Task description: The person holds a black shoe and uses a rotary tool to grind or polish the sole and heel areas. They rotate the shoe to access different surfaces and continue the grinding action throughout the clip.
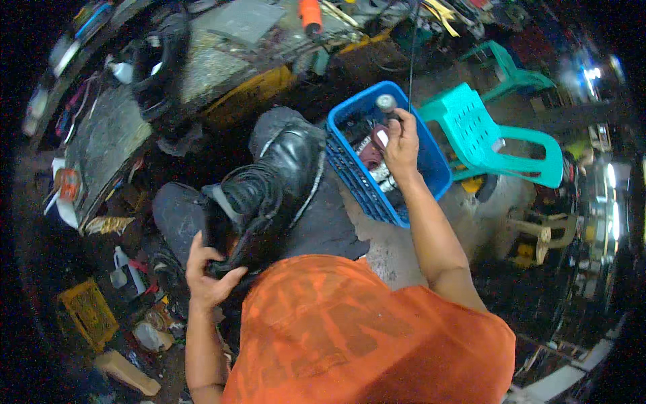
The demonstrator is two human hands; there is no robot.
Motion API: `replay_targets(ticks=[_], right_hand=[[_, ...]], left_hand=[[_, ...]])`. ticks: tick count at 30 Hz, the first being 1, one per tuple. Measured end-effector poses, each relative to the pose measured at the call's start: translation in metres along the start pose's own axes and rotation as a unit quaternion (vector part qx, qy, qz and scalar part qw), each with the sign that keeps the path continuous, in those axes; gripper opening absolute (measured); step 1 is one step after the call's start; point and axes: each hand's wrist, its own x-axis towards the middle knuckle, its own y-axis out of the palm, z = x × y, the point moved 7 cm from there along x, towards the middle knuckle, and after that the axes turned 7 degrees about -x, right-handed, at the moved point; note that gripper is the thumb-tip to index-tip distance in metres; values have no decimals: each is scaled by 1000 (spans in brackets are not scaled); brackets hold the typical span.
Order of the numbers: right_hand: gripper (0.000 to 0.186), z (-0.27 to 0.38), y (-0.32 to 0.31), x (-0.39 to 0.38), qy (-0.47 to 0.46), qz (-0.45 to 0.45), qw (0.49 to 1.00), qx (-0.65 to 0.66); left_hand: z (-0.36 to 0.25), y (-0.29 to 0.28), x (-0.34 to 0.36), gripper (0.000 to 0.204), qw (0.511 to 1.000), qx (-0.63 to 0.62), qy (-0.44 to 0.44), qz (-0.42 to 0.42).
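Note:
A black lace-up leather boot (289, 165) lies across my lap, over dark grey cloth covering my legs. My left hand (210, 276) grips the boot's opening at the heel end, thumb and fingers around its edge. Over the blue plastic basket (425, 180) at my right, my right hand (400, 145) is closed on a dark handheld tool with a round silver end (385, 102). Maroon and white items (368, 153) sit inside the basket, partly hidden by that hand.
A teal plastic chair (464, 128) stands beyond the basket, with a beige chair (538, 236) farther right. A cluttered, worn work surface (222, 23) runs along the front, holding an orange cylindrical object (309, 12). A yellow crate (87, 313) and scattered items lie at lower left.

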Motion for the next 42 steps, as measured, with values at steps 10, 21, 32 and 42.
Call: replay_targets(ticks=[10, 21, 32, 42], right_hand=[[31, -86, 131, -47, -162, 383, 855, -310], [23, -76, 362, -55, -257, 515, 708, -410], [34, -63, 278, -8, -17, 288, 951, -106], [42, 47, 72, -62, 167, 230, 947, 147]], left_hand=[[84, -44, 63, 82, 904, -378, -201, 23], [115, 65, 146, 62, 919, -133, -293, 230], [101, 80, 156, 84, 923, -117, -300, 211], [65, 79, 165, 91, 943, -137, -267, 143]])
